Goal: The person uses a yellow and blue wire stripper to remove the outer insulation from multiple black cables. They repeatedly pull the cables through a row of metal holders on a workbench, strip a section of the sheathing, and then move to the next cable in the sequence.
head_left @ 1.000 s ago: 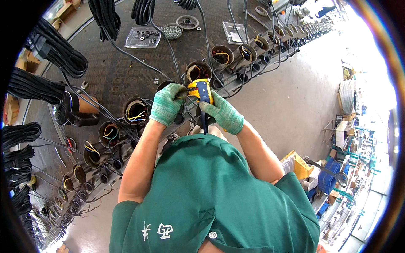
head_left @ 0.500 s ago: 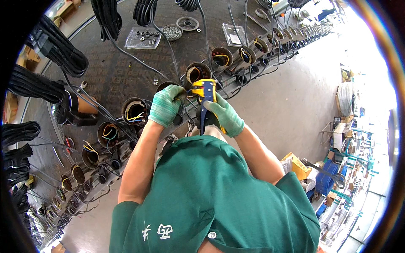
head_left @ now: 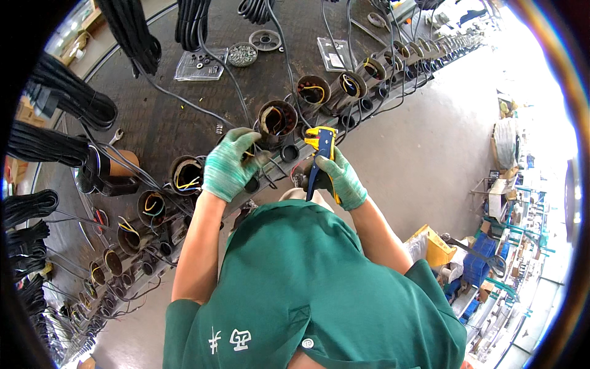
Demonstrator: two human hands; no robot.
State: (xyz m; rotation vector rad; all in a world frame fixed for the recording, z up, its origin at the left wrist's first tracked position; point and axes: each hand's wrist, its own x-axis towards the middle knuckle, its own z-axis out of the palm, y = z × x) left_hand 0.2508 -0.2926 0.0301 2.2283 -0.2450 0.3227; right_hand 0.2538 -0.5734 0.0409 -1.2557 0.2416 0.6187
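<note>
A long, dark workbench (head_left: 184, 123) curves across the upper left of the view, seen from above the head of a person in a green short-sleeved shirt (head_left: 307, 289) whose two forearms reach up from the bottom toward the bench edge. To the right of the bench lies a grey concrete floor (head_left: 430, 154), with blue crates and yellow bins at its far right edge. Thick bundles of black cable (head_left: 67, 98) hang over the far side of the bench. A row of round motor housings runs along the near edge of the bench, each open at the top with coloured wires inside; one of them, a housing (head_left: 278, 120) with orange and dark wires, sits just above the hands. The left hand (head_left: 228, 165), in a green knit glove, is curled closed around thin wires at the bench edge, with a black lead (head_left: 270, 175) trailing from under its fingers toward the right. The right hand (head_left: 342, 179), also gloved in green, is wrapped tightly around the blue and yellow handles of a wire stripping tool (head_left: 321, 147), whose yellow head points up toward the housing, just right of the left hand. Farther back on the bench lie a clear plastic bag of small parts (head_left: 198, 64) and a small round dish of screws (head_left: 242, 54).
</note>
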